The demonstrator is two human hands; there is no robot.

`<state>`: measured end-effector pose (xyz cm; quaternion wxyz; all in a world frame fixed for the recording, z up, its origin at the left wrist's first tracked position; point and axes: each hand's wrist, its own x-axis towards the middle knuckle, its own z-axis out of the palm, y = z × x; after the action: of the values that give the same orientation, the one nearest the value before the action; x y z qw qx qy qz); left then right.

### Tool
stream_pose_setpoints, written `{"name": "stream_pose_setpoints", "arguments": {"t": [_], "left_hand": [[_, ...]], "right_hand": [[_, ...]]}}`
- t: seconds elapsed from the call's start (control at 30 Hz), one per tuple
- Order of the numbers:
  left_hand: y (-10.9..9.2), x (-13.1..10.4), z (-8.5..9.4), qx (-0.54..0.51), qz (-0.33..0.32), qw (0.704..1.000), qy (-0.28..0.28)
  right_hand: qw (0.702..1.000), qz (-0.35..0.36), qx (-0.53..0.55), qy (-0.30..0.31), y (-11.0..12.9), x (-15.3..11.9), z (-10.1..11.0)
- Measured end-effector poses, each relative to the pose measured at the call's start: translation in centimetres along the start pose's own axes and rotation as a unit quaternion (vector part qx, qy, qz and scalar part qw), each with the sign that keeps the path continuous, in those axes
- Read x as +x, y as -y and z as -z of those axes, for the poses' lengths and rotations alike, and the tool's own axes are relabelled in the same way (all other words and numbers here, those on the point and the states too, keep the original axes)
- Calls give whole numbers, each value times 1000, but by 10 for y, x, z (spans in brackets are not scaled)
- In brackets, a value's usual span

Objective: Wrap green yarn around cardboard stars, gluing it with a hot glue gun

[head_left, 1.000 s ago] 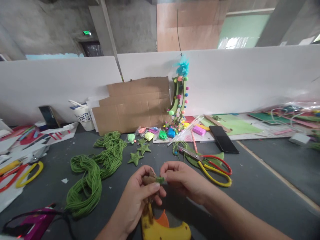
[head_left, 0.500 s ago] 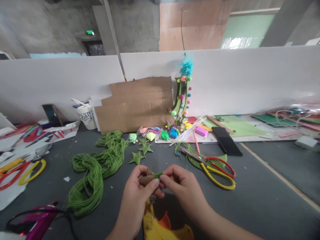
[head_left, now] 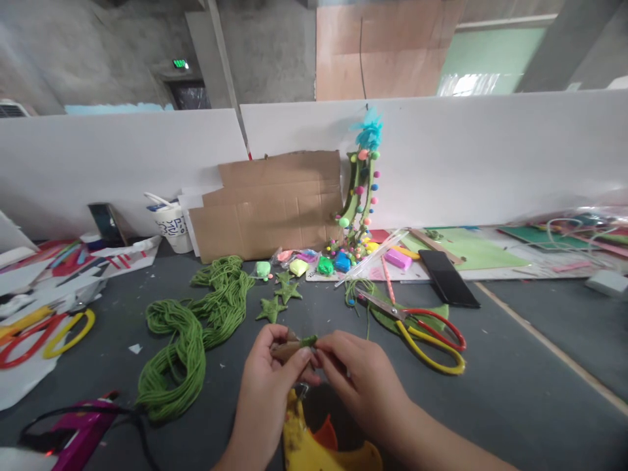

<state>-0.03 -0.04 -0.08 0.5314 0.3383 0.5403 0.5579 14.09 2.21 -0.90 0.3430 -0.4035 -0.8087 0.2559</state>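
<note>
My left hand (head_left: 272, 386) is closed on a small brown cardboard piece (head_left: 284, 352), held just above the table's front. Green yarn (head_left: 309, 341) covers the piece's right end. Pinched together right at that end are the fingertips of my right hand (head_left: 360, 376); they hide what lies between them, apparently the yarn. Below my hands a yellow glue gun (head_left: 307, 451) with an orange trigger points its nozzle upward. Green stars (head_left: 271, 309) lie just beyond my left hand. A loose hank of green yarn (head_left: 174, 360) spreads to the left.
Red-and-yellow scissors (head_left: 426, 333) lie right of my hands on green felt, near a black phone (head_left: 449, 278). Cardboard (head_left: 269, 209) and a pom-pom decoration (head_left: 360, 196) stand at the back. Packets of coloured clay (head_left: 324, 265) sit before them. A magenta glue gun (head_left: 81, 435) with its cable lies front left.
My right hand has turned slightly, its fingers now closer together at the yarn-covered end. The left hand keeps its hold on the cardboard piece. The whole view has shifted a little.
</note>
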Motion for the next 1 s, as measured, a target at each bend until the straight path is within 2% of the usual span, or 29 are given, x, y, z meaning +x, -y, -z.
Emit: {"name": "stream_pose_setpoints", "arguments": {"t": [0.23, 0.43, 0.57, 0.7, 0.77, 0.87, 0.97, 1.0], "left_hand": [[-4, -3, -3, 38, -5, 999, -23], [-6, 4, 3, 111, -29, 993, 17], [-7, 1, 4, 144, 5, 985, 97], [-8, -1, 5, 106, 72, 975, 180], [-8, 0, 7, 76, 77, 971, 211], [-7, 1, 9, 23, 66, 972, 224], [-7, 1, 7, -15, 60, 981, 182], [-8, 1, 6, -26, 62, 985, 162]], "right_hand": [[992, 46, -114, 18, 0, 0, -1], [975, 77, -197, 74, 5, 1, 9], [987, 40, -127, 94, 11, 8, 32], [989, -54, 34, 133, 6, 18, 48], [970, -118, 147, 156, 0, 21, 49], [906, -213, 324, 169, -8, 21, 41], [823, -281, 466, 163, -9, 18, 27], [811, -292, 484, 149, -8, 17, 22]]}}
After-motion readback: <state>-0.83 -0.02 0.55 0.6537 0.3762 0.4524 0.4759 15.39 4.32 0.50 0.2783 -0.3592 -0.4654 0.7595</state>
